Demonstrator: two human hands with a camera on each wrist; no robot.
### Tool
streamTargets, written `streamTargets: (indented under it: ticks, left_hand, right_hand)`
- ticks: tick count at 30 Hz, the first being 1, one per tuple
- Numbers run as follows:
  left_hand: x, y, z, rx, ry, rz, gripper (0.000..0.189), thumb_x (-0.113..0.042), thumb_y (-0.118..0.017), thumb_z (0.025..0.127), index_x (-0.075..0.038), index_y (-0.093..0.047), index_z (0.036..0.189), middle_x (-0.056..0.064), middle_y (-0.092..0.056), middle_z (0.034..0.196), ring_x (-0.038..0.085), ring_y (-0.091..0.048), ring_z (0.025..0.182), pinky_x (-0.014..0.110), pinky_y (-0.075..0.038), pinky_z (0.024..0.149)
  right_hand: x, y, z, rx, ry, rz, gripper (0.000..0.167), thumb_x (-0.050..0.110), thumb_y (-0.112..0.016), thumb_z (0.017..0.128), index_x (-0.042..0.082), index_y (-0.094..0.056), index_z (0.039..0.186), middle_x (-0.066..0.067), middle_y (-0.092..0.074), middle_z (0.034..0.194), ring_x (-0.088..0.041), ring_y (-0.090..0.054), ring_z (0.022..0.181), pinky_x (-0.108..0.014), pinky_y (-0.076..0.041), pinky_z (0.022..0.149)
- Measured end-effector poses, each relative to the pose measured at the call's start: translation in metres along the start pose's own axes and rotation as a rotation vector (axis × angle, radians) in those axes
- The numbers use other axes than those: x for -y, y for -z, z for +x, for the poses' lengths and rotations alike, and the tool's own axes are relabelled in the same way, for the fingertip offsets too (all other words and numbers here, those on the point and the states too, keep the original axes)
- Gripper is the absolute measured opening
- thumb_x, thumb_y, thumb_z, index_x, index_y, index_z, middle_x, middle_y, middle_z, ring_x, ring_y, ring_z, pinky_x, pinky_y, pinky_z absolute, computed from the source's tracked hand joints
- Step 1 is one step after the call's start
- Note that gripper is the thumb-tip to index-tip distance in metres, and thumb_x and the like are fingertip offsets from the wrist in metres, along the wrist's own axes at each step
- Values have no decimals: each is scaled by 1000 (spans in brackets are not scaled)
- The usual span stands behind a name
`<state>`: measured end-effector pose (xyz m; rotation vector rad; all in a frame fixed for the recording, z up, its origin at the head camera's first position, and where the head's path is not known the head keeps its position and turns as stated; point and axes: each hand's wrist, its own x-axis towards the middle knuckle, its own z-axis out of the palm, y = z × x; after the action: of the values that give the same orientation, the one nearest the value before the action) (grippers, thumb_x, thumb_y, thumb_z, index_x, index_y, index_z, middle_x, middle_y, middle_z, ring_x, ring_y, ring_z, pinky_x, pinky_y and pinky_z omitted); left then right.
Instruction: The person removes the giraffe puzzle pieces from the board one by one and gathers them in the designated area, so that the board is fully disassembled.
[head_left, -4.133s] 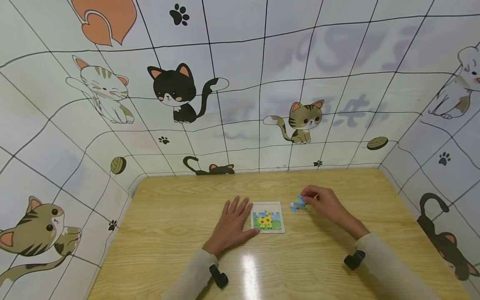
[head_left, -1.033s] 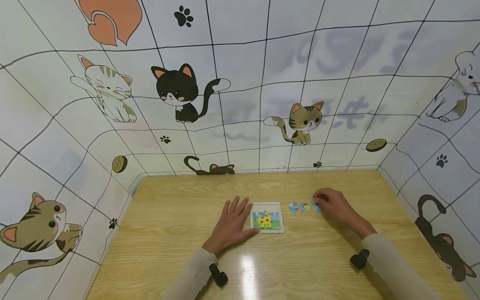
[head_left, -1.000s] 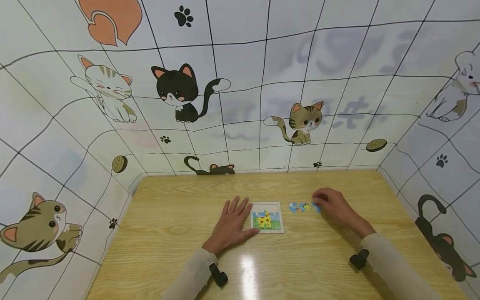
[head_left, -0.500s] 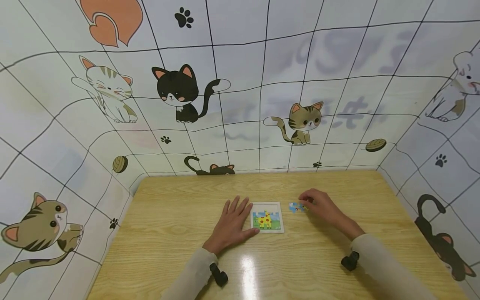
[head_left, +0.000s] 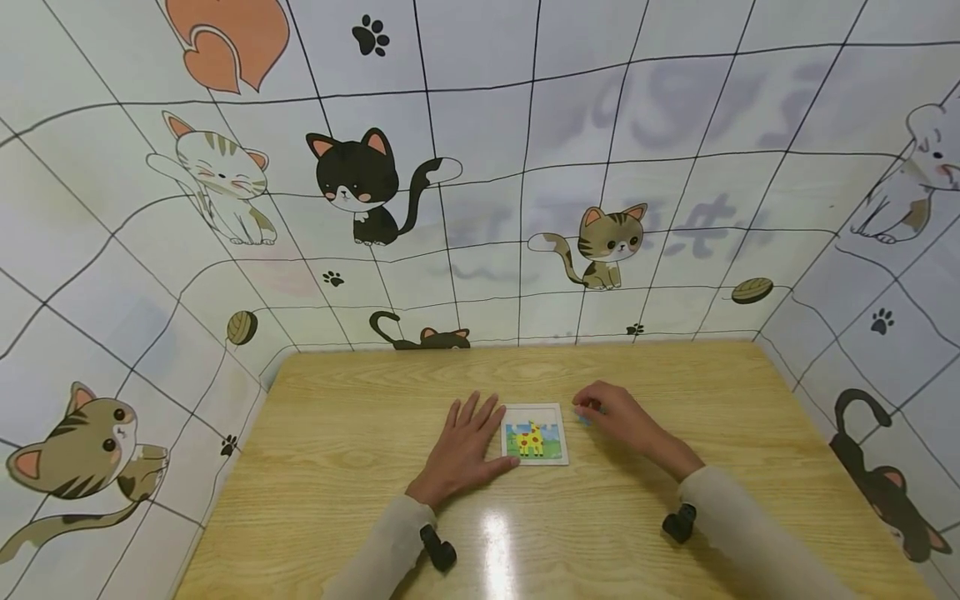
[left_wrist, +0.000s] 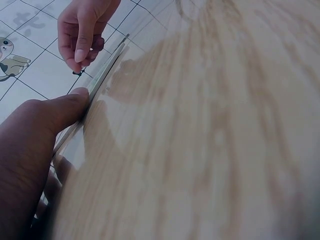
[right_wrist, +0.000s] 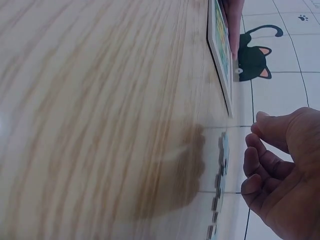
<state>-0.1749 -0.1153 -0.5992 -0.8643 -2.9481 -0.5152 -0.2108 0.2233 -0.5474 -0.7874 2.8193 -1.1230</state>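
My left hand [head_left: 465, 450] lies with fingers spread at the left edge of a small white-framed jigsaw board [head_left: 525, 414], the thumb at its lower left corner. A giraffe picture [head_left: 534, 443] fills its lower part, and a pale strip shows along the top. Just right of the board, my right hand [head_left: 611, 414] hovers over loose blue jigsaw pieces [head_left: 585, 419], hiding most of them. In the right wrist view, its fingers [right_wrist: 257, 162] are curled, thumb near the index tip, with nothing visible between them. Below lie several jigsaw pieces [right_wrist: 223, 155] in a row, apart from the fingers.
The wooden table [head_left: 360, 433] meets a cat-patterned wall covering [head_left: 487, 208] at the back and on both sides. Black wrist cameras [head_left: 679, 523] are strapped over both sleeves. A bright light reflection shows on the table near its front.
My right hand has moved left along the row of jigsaw pieces, from the right-hand end toward the end nearest the board. The left hand and the board have stayed in place.
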Motion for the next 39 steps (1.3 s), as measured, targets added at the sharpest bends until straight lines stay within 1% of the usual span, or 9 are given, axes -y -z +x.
streamTargets:
  ticks: [5, 10, 14, 18, 25, 33, 39]
  left_hand:
    - [0, -1, 1, 11, 10, 3, 100, -81, -49, 101, -17, -31, 176, 4, -20, 184, 33, -8, 171, 59, -3, 136]
    - [0, 0, 1, 8, 8, 7, 100, -81, -48, 101, -17, -32, 176, 4, -21, 184, 34, -9, 171, 59, -4, 136]
    - [0, 0, 0, 3, 3, 8, 100, -81, -49, 101, -17, -32, 176, 5, -21, 184, 34, -9, 171, 60, -5, 136]
    - [0, 0, 0, -3, -4, 8, 99, -81, -49, 101, -16, -33, 175, 5, -22, 184, 35, -10, 171, 61, -6, 136]
    - [0, 0, 0, -14, -12, 3, 98, -78, -53, 102, -14, -36, 174, 8, -25, 183, 37, -13, 170, 62, -7, 136]
    - [0, 0, 0, 3, -8, 24, 97, -78, -53, 102, -17, -34, 175, 6, -22, 184, 36, -11, 171, 61, -6, 136]
    - [1, 0, 0, 7, -12, 40, 97, -78, -51, 103, -17, -32, 176, 5, -21, 184, 36, -10, 171, 61, -6, 136]
  right_hand:
    - [7, -8, 4, 21, 12, 9, 13, 6, -74, 105, 2, -80, 117, -2, -74, 108, -11, -64, 91, -34, -57, 79]
    - [15, -16, 8, 54, 25, 31, 13, 7, -74, 106, 2, -80, 117, 0, -73, 107, -11, -64, 92, -34, -58, 80]
    - [21, -22, 12, 76, 34, 45, 14, 8, -74, 106, 1, -79, 117, -1, -73, 108, -12, -65, 92, -34, -58, 80]
    - [26, -27, 14, 103, 28, 48, 15, 9, -73, 107, 2, -79, 119, -1, -72, 110, -11, -65, 94, -33, -58, 83]
    - [35, -37, 15, 147, 50, 68, 18, 11, -71, 109, 4, -77, 124, 0, -72, 111, -11, -67, 96, -34, -59, 84]
    - [45, -46, 19, 172, 50, 49, 18, 10, -71, 108, 3, -77, 124, 2, -71, 106, -10, -66, 93, -35, -58, 82]
    - [49, -52, 22, 169, 60, 16, 15, 13, -74, 107, 6, -80, 119, 4, -72, 105, -8, -65, 93, -35, -59, 84]
